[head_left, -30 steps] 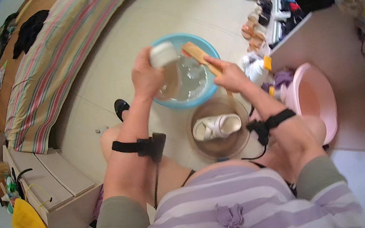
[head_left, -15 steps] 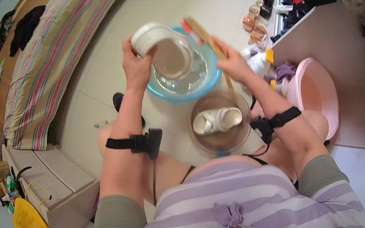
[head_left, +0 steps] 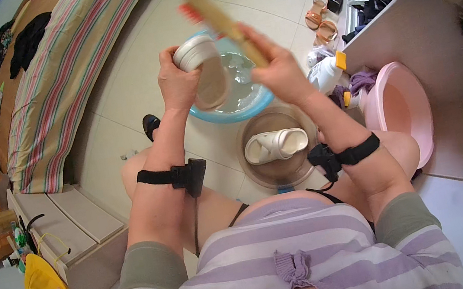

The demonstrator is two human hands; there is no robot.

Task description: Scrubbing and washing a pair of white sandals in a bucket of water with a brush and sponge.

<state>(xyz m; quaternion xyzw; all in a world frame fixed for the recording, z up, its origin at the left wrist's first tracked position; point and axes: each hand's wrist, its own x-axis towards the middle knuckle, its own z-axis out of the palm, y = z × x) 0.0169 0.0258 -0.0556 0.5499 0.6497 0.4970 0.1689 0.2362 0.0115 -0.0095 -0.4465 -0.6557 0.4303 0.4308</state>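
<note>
My left hand (head_left: 177,83) grips a white sandal (head_left: 196,52) by one end, tilted with its sole showing. Wrapped round a wooden-handled brush (head_left: 227,26) with red bristles, my right hand (head_left: 280,72) is blurred by motion; the brush is raised beside the sandal, apart from it. Below both hands stands a blue basin (head_left: 256,107) with water in it. A second white sandal (head_left: 276,145) with crossed straps lies in a brownish see-through basin (head_left: 249,178) nearer to me.
At right are a pink tub (head_left: 397,71), a white bottle with a yellow cap (head_left: 327,74) and a purple cloth (head_left: 363,81). Several sandals (head_left: 317,14) line the far right. A striped-covered bed (head_left: 71,67) and a drawer cabinet (head_left: 92,247) flank the left.
My right hand has swung the brush up and to the left, its head now higher and farther away. The left hand has turned the sandal so its sole stands more edge-on.
</note>
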